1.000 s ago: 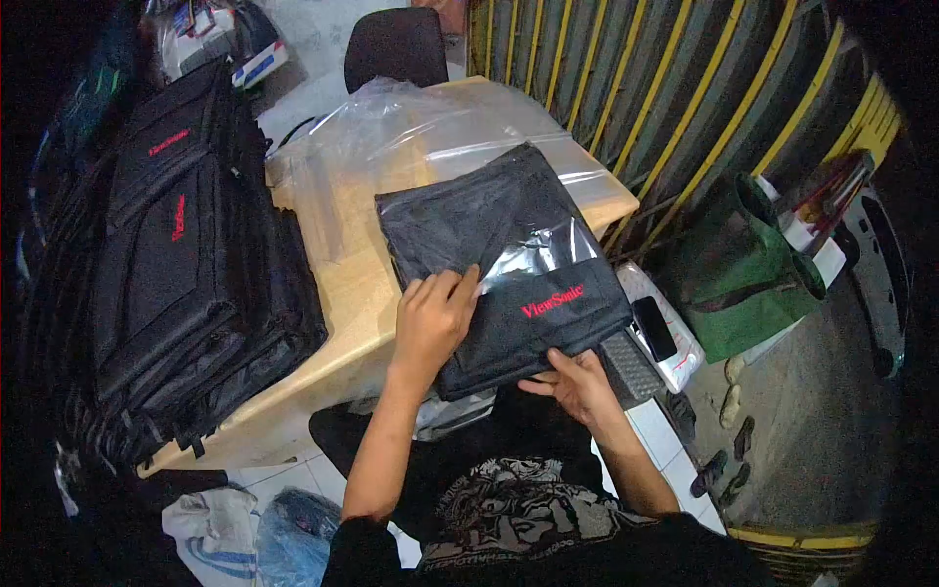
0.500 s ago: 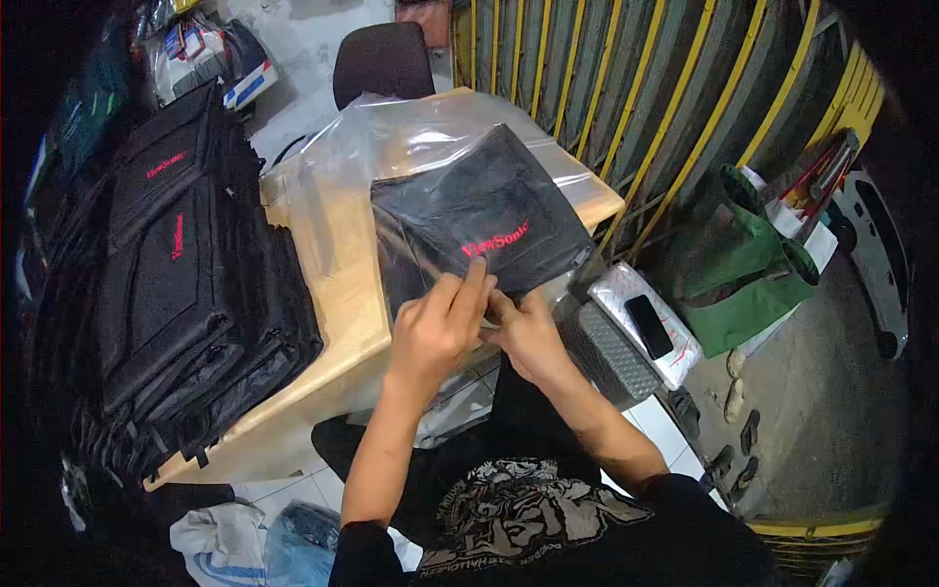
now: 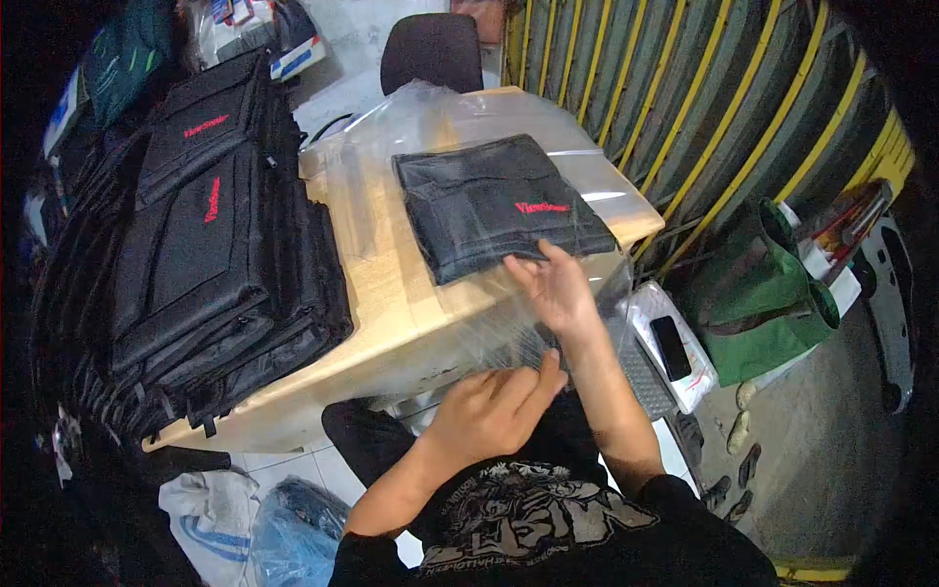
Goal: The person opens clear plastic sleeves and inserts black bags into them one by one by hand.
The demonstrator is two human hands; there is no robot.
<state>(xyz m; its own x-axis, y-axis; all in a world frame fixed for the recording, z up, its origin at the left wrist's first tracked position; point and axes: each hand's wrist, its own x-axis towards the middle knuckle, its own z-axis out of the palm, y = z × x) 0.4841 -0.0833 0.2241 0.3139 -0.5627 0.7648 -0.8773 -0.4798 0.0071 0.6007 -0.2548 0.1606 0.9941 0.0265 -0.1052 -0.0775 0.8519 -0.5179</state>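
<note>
A black ViewSonic bag (image 3: 479, 201) lies flat on the wooden table inside a clear plastic bag (image 3: 372, 161), its red logo toward the right. My right hand (image 3: 559, 289) is at the near edge of the black bag, fingers apart, touching the plastic over it. Closer to my body, my left hand (image 3: 499, 409) is closed, with the fingers curled around what looks like the loose end of the clear plastic. That plastic stretches in creases between the two hands. The exact grip of the left fingertips is partly hidden.
A tall stack of black ViewSonic bags (image 3: 186, 254) fills the table's (image 3: 391, 303) left side. To the right, a phone (image 3: 671, 347) rests on a white package (image 3: 641, 308), beside a green bag (image 3: 758, 303). A dark chair (image 3: 431, 51) stands behind the table.
My hands were together at the black bag's near edge; the left has drawn back toward my body and the right now lies open. The black bag has settled flatter. The camera view has shifted.
</note>
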